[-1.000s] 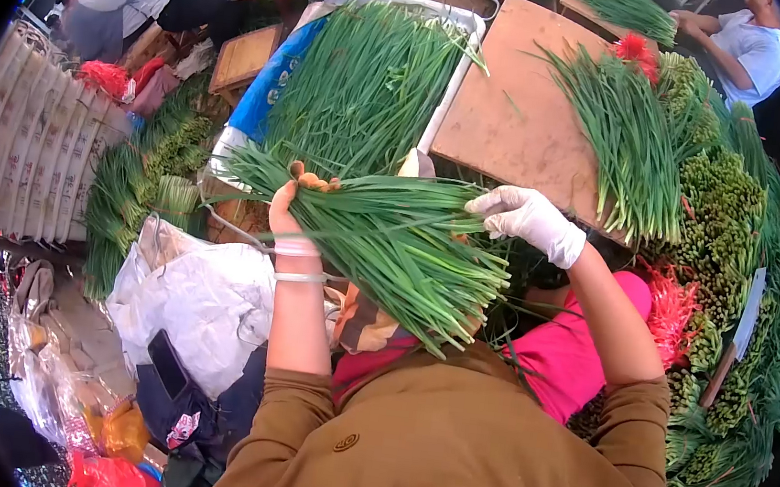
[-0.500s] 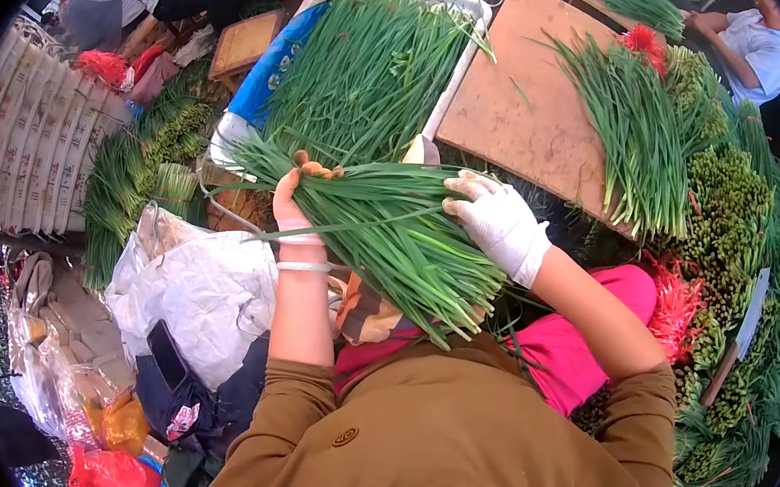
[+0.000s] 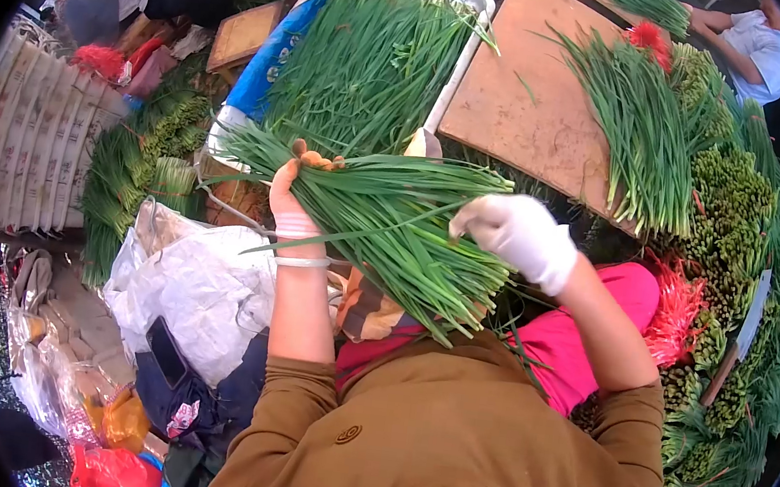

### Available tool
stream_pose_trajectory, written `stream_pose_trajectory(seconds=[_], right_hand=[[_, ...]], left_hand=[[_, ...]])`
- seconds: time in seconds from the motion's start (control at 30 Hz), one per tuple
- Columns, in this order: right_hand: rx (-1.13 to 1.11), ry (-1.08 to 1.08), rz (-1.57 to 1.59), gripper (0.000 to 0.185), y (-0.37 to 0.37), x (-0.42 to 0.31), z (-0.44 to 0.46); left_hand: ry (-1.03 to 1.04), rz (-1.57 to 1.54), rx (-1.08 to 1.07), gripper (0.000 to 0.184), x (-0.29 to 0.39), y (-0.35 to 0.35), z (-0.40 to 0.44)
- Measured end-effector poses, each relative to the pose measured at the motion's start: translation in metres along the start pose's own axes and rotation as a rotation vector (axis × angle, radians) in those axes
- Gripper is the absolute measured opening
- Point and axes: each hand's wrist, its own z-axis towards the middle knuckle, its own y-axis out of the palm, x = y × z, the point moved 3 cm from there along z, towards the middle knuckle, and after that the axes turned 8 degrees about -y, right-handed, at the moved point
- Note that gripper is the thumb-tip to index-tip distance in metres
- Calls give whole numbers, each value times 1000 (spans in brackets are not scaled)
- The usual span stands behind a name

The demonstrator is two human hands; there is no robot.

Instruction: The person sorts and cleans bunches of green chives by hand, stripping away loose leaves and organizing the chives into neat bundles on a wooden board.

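A loose bundle of garlic chives (image 3: 401, 230) lies across my lap, its pale cut ends toward the lower right. My left hand (image 3: 307, 172), in an orange-fingered glove, is wrapped around the leafy part of the bundle. One long leaf (image 3: 353, 233) stretches diagonally over the other stalks, from my left wrist toward my right fingers. My right hand (image 3: 516, 237), in a white glove, is beside the bundle's right side with its fingers curled in. Slight blur hides what those fingertips pinch.
Ahead stands a tub (image 3: 474, 56) piled with chives. A wooden board (image 3: 532, 96) holds another heap (image 3: 637, 142). Bundled chives (image 3: 731, 205), red ties (image 3: 676, 310) and a knife (image 3: 749, 318) lie to the right. At left are a white sack (image 3: 202, 285) and a phone (image 3: 166, 353). Other people sit beyond.
My right hand has moved right and slightly down, lifting off the top of the bundle, its fingers now more curled. My left hand keeps its hold in nearly the same place.
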Motion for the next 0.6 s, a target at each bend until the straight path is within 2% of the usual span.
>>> stream_pose_trajectory(seconds=[0.07,0.13,0.27,0.33,0.47,0.6], right_hand=[[-124,196,-261,17,25,15,-2],[-163,297,-260,19,28,23,5],[-276,360,-337,21,30,16,18],[-274,392,-325,22,34,18,20],[-106,287,-287,15,44,25,20],[34,260,-292,10,42,21,16]], left_hand=[[8,22,4,41,2,7,-4],[8,12,23,40,4,15,-9],[-7,-16,32,38,6,18,-11],[-15,-61,-62,33,6,16,-8],[-53,-72,-226,30,9,11,2],[-49,-47,-149,32,11,15,-3]])
